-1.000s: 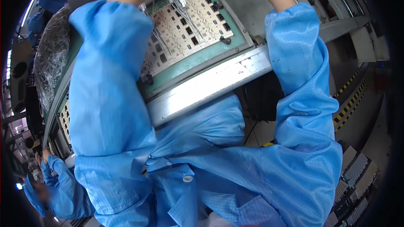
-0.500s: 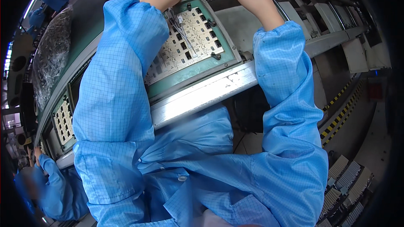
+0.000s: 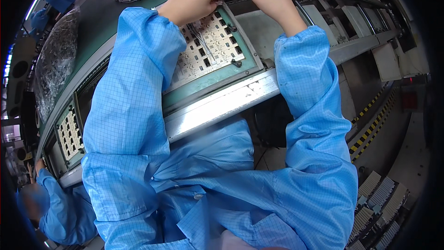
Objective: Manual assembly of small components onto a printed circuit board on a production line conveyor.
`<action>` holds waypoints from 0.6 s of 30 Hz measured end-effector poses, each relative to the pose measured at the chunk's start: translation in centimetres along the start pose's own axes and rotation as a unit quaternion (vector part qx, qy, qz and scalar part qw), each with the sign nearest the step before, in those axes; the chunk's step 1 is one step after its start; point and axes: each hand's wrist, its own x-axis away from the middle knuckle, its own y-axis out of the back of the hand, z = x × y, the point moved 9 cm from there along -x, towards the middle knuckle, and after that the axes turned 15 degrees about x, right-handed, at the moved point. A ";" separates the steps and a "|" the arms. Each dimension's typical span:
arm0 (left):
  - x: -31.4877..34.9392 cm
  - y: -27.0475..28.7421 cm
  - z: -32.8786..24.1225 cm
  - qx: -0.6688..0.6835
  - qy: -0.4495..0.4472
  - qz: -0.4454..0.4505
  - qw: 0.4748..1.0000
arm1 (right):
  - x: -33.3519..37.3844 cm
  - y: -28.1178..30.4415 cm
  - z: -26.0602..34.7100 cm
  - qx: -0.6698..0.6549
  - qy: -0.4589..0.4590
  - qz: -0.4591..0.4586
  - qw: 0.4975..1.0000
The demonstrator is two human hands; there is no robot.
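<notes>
The silver rail (image 3: 222,106) slanted across the centre of the frame, and above it, at upper centre, sat the green fixture (image 3: 189,87) bearing the cream board panel (image 3: 203,63). The left sleeve (image 3: 134,78) hid the panel's left part, so good work called for keeping that forearm lifted and off the components.

The left hand (image 3: 192,2) arched over the panel's upper edge, fingers curled and thumb drawn in; whether it pinched anything I could not tell. The right hand (image 3: 273,0) hung just right of it, thumb and forefinger parted, nothing visible between them. A light pinch, by a connector rather than a wire, would probably have suited the white leads (image 3: 203,44) lying across the panel, with slack kept clear of the black clip (image 3: 236,63) at its lower right.

Compared with half a second earlier, the left hand had shifted right, bringing its fingertips close to the right hand's and covering the panel's upper corner; the right hand had barely moved, and the leads still lay on the panel.
</notes>
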 end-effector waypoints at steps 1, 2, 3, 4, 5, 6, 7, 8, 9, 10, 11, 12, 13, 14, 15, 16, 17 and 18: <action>0.1 0.6 -0.6 -0.003 -0.026 -0.037 0.999 | 0.1 -0.1 0.6 0.002 0.027 -0.005 1.000; 0.3 0.8 -0.6 -0.004 -0.026 -0.038 0.999 | 0.2 -0.5 0.8 0.002 0.029 -0.006 1.000; 0.3 0.8 0.0 0.032 0.041 -0.022 0.998 | 0.5 -1.3 1.5 0.003 0.059 0.017 0.998; 0.4 0.6 0.9 0.067 0.109 -0.007 0.992 | 0.9 -2.0 2.1 0.005 0.090 0.039 0.995; 0.4 0.6 1.1 0.068 0.106 -0.006 0.992 | 1.1 -2.6 1.7 0.008 0.089 0.039 0.995; 1.0 1.1 1.8 0.159 0.144 -0.044 0.976 | 1.3 -3.7 1.8 0.035 0.107 0.069 0.991; 1.4 1.4 2.6 0.249 0.181 -0.081 0.948 | 1.4 -4.7 1.7 0.063 0.126 0.099 0.985; 1.8 1.1 3.2 0.272 0.218 -0.075 0.934 | 1.3 -4.9 1.4 0.058 0.140 0.101 0.983; 2.0 1.2 3.6 0.271 0.218 -0.077 0.934 | 1.4 -5.1 1.7 0.058 0.142 0.101 0.983; 1.9 1.2 3.5 0.257 0.195 -0.070 0.944 | 1.7 -4.9 2.2 0.069 0.155 0.077 0.982; 1.9 1.2 3.4 0.242 0.171 -0.063 0.953 | 1.9 -4.7 2.7 0.079 0.169 0.053 0.981; 1.9 1.2 3.4 0.241 0.171 -0.064 0.953 | 2.0 -4.7 3.0 0.080 0.170 0.052 0.981; 1.7 0.9 3.2 0.234 0.170 -0.056 0.956 | 1.9 -4.9 3.0 0.078 0.149 0.061 0.984; 1.6 0.8 3.0 0.227 0.169 -0.049 0.958 | 1.9 -5.1 2.9 0.077 0.129 0.070 0.986; 1.8 0.8 3.3 0.225 0.169 -0.051 0.958 | 1.9 -5.0 3.4 0.077 0.131 0.068 0.986; 2.0 0.8 3.6 0.234 0.176 -0.064 0.954 | 1.9 -5.0 3.8 0.104 0.130 0.070 0.984; 2.2 0.9 4.0 0.242 0.183 -0.077 0.950 | 1.9 -5.1 4.3 0.131 0.128 0.071 0.981; 2.2 0.8 3.7 0.243 0.180 -0.077 0.950 | 1.8 -5.0 4.6 0.139 0.121 0.066 0.981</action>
